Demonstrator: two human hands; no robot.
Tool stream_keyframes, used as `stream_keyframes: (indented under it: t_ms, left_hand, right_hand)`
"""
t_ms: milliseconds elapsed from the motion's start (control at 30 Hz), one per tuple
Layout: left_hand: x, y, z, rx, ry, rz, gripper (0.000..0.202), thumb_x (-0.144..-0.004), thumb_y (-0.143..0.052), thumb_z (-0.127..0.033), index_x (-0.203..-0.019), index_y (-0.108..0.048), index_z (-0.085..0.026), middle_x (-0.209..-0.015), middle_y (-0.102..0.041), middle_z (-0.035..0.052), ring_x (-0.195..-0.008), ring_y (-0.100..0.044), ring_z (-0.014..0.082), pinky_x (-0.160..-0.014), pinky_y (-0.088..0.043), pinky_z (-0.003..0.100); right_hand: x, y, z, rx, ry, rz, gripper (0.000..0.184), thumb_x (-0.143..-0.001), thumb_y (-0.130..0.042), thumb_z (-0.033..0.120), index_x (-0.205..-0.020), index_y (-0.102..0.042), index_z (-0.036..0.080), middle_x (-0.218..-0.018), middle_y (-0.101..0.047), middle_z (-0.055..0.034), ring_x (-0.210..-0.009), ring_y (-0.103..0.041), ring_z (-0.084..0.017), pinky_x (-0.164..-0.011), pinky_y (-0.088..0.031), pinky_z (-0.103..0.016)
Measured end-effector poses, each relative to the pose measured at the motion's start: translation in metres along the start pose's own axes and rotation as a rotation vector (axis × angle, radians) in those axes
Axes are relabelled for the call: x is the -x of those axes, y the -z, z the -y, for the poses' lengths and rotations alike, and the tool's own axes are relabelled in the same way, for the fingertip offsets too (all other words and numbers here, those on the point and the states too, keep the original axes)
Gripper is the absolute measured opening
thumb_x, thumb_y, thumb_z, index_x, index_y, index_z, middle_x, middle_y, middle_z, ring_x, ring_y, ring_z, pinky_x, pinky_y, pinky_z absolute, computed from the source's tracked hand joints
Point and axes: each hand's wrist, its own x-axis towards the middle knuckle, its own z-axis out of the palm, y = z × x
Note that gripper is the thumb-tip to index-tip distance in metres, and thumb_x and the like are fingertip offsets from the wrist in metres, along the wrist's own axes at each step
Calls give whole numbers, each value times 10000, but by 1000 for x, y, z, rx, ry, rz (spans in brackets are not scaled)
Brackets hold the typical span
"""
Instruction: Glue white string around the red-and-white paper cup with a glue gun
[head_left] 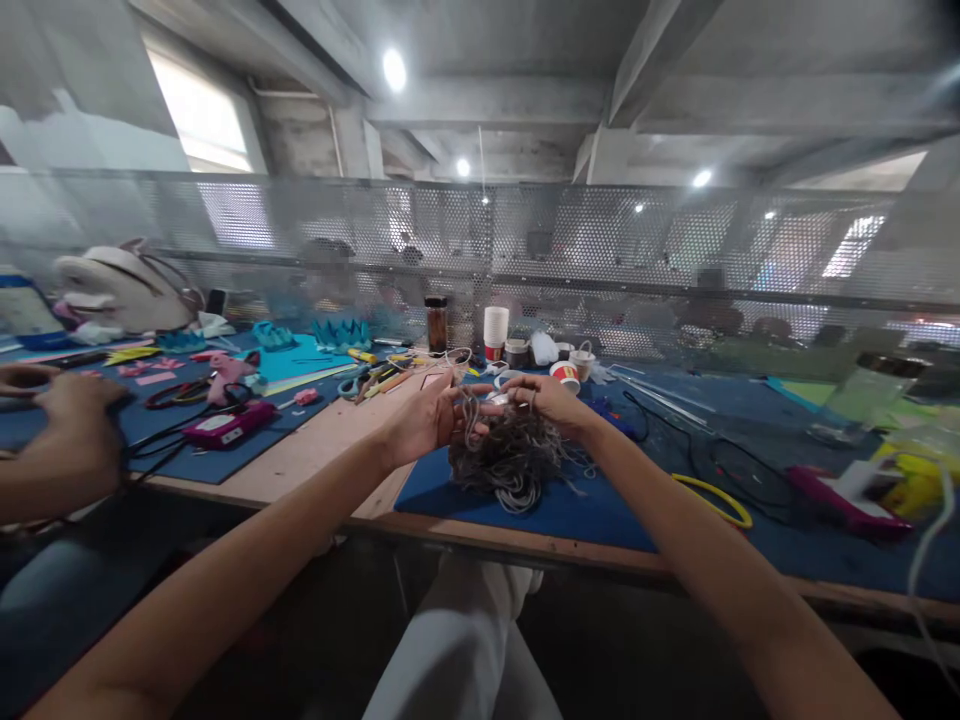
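A tangled heap of grey yarn (510,465) lies on the blue mat (442,498) in front of me. Strands rise from it to both hands. My left hand (431,415) is palm up at the heap's upper left, with grey loops hanging round its curled fingers. Over the top of the heap, my right hand (551,402) has its fingers bent together on strands of the same yarn. The fingertips of the two hands are close to each other, and the exact grip is partly blurred.
Behind the yarn stand stacked paper cups (495,330) and a dark-lidded jar (436,325). Scissors (351,385) and tools lie left of them. A yellow ring (716,500) and a glass jar (862,400) are at right. Another person's hand (75,410) rests at far left.
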Motion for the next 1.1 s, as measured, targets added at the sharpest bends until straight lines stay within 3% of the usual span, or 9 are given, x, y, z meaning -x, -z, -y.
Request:
stream_keyframes:
  t_ms: [200, 467, 633, 767, 967, 1033, 1100]
  left_hand:
    - [6, 19, 4, 52, 2, -26, 484, -959, -462, -507, -1269, -628, -174, -1169, -716, 140, -838, -702, 205, -711, -535, 299]
    - [11, 22, 12, -129, -61, -169, 392, -816, -719, -166, -1202, -654, -169, -1118, -731, 113, -745, -679, 131, -666, -530, 224]
    - [14, 29, 12, -144, -106, -251, 291, -835, -707, -177, -1123, -682, -145, -1111, -724, 116, -719, -669, 118, -617, -533, 198]
    - [16, 38, 8, -131, -185, -347, 218, -846, -700, -223, -1052, -702, -152, -961, -734, 78, -672, -649, 107, -547, -504, 175]
    - [26, 52, 5, -110, -245, -461, 162, -829, -691, -188, -990, -697, -175, -868, -723, 39, -651, -634, 93, -506, -458, 152]
    - [29, 57, 6, -120, -233, -527, 191, -823, -688, -185, -1013, -697, -174, -878, -725, 43, -667, -642, 99, -503, -457, 153]
    - [31, 60, 6, -124, -221, -563, 210, -806, -686, -166, -1015, -700, -160, -905, -728, 56, -678, -647, 105, -503, -459, 159]
  right_hand:
    - [0, 37, 1, -41, -4, -340, 249, -739, -706, 345, -926, -726, 182, -736, -668, 0, -593, -557, -86, -540, -427, -200]
    - [14, 66, 6, 14, 23, -586, 252, -721, -671, 326, -911, -700, 162, -587, -602, 31, -440, -450, -69, -420, -332, -188]
    - [22, 85, 9, 28, 33, -743, 229, -723, -636, 295, -901, -677, 157, -601, -597, 34, -445, -454, -72, -425, -342, -194]
    - [27, 106, 10, 37, 33, -860, 207, -731, -624, 282, -898, -647, 163, -656, -608, 26, -525, -528, -88, -482, -404, -196]
    - [44, 124, 7, 132, 3, -779, 203, -693, -705, 246, -873, -675, 159, -709, -655, -3, -637, -601, -118, -593, -481, -224]
    - [53, 129, 4, 208, -9, -680, 253, -646, -741, 186, -892, -692, 156, -780, -697, -30, -722, -639, -142, -682, -520, -255]
    - [61, 135, 3, 373, -45, -476, 331, -632, -736, 144, -961, -700, 158, -890, -728, -65, -821, -668, -177, -771, -545, -303]
